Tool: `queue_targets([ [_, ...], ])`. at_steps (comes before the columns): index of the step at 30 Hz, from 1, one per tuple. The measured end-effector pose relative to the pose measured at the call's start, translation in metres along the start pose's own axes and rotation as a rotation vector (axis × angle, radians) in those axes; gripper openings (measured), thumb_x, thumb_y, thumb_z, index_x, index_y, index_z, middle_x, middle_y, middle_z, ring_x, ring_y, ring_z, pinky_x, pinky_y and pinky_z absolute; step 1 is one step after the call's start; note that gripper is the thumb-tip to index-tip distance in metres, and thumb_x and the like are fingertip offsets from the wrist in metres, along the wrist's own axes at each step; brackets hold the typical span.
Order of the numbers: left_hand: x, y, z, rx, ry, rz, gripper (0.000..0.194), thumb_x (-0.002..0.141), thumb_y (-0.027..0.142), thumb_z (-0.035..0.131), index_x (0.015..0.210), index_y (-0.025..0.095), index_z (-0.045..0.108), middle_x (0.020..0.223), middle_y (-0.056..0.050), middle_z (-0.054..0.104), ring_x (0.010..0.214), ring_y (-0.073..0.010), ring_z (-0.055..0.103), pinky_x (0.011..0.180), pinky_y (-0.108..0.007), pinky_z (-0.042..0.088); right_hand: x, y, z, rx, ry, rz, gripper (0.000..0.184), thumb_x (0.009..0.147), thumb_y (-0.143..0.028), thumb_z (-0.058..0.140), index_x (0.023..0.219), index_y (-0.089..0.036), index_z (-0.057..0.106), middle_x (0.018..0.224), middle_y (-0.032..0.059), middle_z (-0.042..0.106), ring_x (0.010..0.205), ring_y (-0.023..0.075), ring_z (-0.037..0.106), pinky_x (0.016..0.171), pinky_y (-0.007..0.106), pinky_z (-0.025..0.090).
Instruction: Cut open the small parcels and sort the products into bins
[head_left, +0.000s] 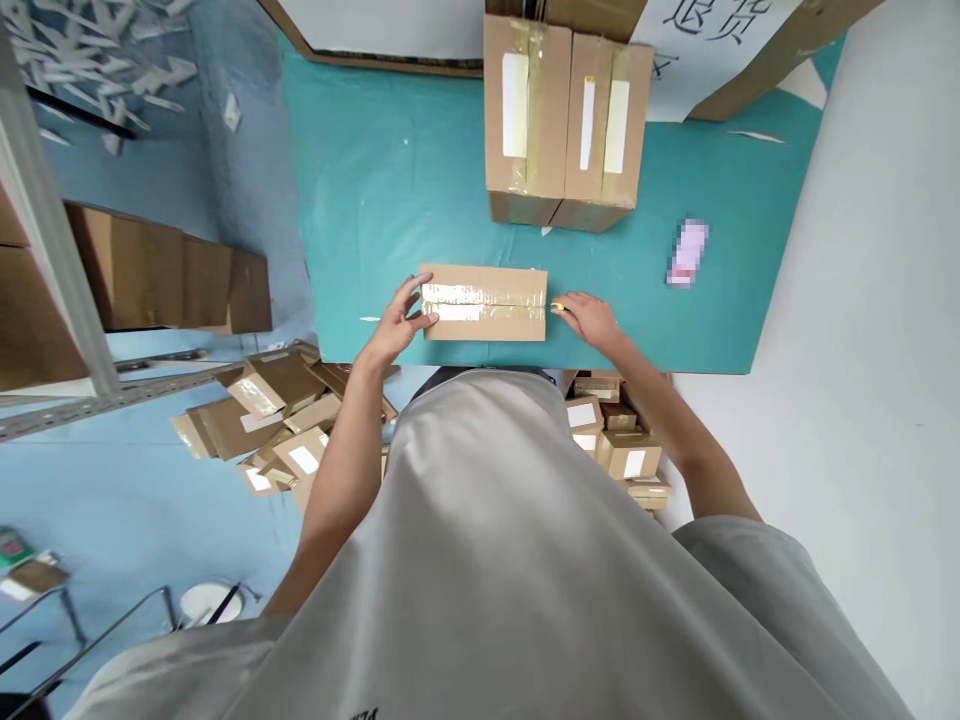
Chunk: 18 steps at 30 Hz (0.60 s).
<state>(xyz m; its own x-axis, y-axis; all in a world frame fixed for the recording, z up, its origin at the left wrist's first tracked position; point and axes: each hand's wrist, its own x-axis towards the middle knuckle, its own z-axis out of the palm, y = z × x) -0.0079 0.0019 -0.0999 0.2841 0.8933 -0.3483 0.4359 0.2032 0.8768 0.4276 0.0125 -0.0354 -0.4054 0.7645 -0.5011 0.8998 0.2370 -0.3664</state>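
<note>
A long cardboard box [487,325] lies flat near the front edge of the table, with shiny clear tape running lengthwise along its top seam. My left hand [397,320] grips the box's left end, thumb and fingers on its top and edge. At the opposite end, my right hand [589,318] is closed around a small yellow cutter [557,307], mostly hidden by the fingers. Its tip is close to the taped seam; whether it touches the box I cannot tell.
Two taped boxes [566,120] stand at the back of the green table [382,170]. A blurred pink object [688,253] lies to the right. Cardboard boxes [281,400] are heaped on the floor at left, others [622,440] at right below the table. A white wall [877,300] borders the right side.
</note>
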Motion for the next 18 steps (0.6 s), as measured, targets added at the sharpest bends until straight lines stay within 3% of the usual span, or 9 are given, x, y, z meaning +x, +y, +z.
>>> queue_targets([
  [3, 0.000, 0.007, -0.002, -0.096, -0.039, -0.071, 0.095, 0.094, 0.068, 0.072, 0.179, 0.041, 0.039, 0.188, -0.010, 0.036, 0.163, -0.0394, 0.052, 0.126, -0.063, 0.055, 0.000, -0.003, 0.016, 0.024, 0.054, 0.031, 0.053, 0.124, -0.042, 0.034, 0.148, -0.018, 0.073, 0.139, 0.0173, 0.079, 0.127, 0.0313, 0.070, 0.099, 0.038, 0.050],
  [7, 0.001, 0.014, -0.008, -0.111, -0.054, -0.064, 0.094, 0.094, 0.067, 0.073, 0.177, 0.037, 0.042, 0.185, -0.012, 0.043, 0.160, -0.0387, 0.056, 0.129, -0.060, 0.054, -0.006, -0.006, 0.027, 0.062, 0.089, 0.047, 0.054, 0.123, -0.046, 0.034, 0.146, -0.019, 0.075, 0.136, 0.0181, 0.080, 0.123, 0.0316, 0.072, 0.099, 0.038, 0.051],
  [12, -0.006, -0.001, -0.031, -0.057, -0.027, -0.054, 0.098, 0.095, 0.073, 0.068, 0.180, 0.032, 0.038, 0.186, -0.016, 0.041, 0.161, -0.0401, 0.055, 0.128, -0.064, 0.052, -0.016, -0.013, 0.052, 0.273, 0.180, 0.153, 0.059, 0.122, -0.055, 0.032, 0.142, -0.019, 0.074, 0.138, 0.0188, 0.081, 0.121, 0.0323, 0.076, 0.099, 0.040, 0.056],
  [16, -0.019, -0.025, -0.057, -0.026, 0.041, -0.082, 0.103, 0.094, 0.079, 0.062, 0.181, 0.033, 0.035, 0.185, -0.017, 0.043, 0.167, -0.0381, 0.049, 0.129, -0.066, 0.049, -0.008, -0.046, 0.072, 0.612, 0.267, 0.276, 0.073, 0.119, -0.069, 0.021, 0.145, -0.020, 0.068, 0.130, 0.0168, 0.084, 0.113, 0.0282, 0.081, 0.101, 0.040, 0.060],
  [18, -0.024, -0.035, -0.065, -0.041, 0.089, -0.123, 0.102, 0.092, 0.076, 0.063, 0.180, 0.030, 0.037, 0.180, -0.019, 0.050, 0.161, -0.0375, 0.055, 0.126, -0.067, 0.051, 0.002, -0.074, 0.074, 0.724, 0.291, 0.297, 0.083, 0.115, -0.078, 0.016, 0.145, -0.020, 0.068, 0.130, 0.0160, 0.084, 0.109, 0.0257, 0.082, 0.098, 0.038, 0.063],
])
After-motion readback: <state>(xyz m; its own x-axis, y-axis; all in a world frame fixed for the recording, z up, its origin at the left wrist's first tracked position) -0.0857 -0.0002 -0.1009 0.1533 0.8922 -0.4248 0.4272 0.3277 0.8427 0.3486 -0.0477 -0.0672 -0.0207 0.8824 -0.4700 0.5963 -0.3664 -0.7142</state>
